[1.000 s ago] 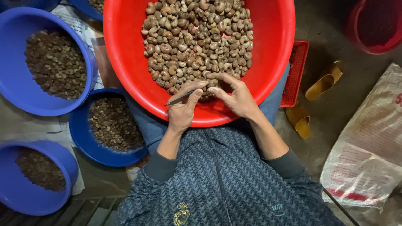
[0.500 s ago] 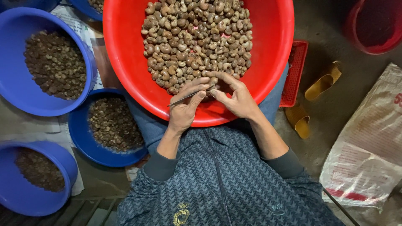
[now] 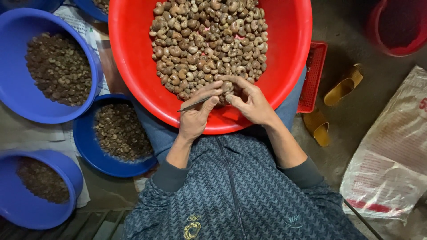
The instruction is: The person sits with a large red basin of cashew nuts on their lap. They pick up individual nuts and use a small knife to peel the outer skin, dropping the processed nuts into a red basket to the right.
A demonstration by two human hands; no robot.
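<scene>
A big red basin (image 3: pixel 133 53) rests on my lap, heaped with brownish curved nuts (image 3: pixel 209 40). My left hand (image 3: pixel 198 113) grips a thin metal pick (image 3: pixel 192 106) that sticks out to the left, its fingertips at the near edge of the heap. My right hand (image 3: pixel 249 103) meets it there and pinches a single nut (image 3: pixel 227 87) between thumb and fingers. Both hands lie over the basin's near rim.
Blue bowls of small dark pieces stand to my left: a large one (image 3: pixel 13 58), a shallow one (image 3: pixel 89 146), another (image 3: pixel 66 178) at the lower left. A red crate (image 3: pixel 315 75), yellow sandals (image 3: pixel 342 89), a red tub (image 3: pixel 398 26) and a white sack (image 3: pixel 391 160) are on the right.
Both hands have slid a little further into the heap, and the fingertips have closed together around one nut. The pick stays in my left hand.
</scene>
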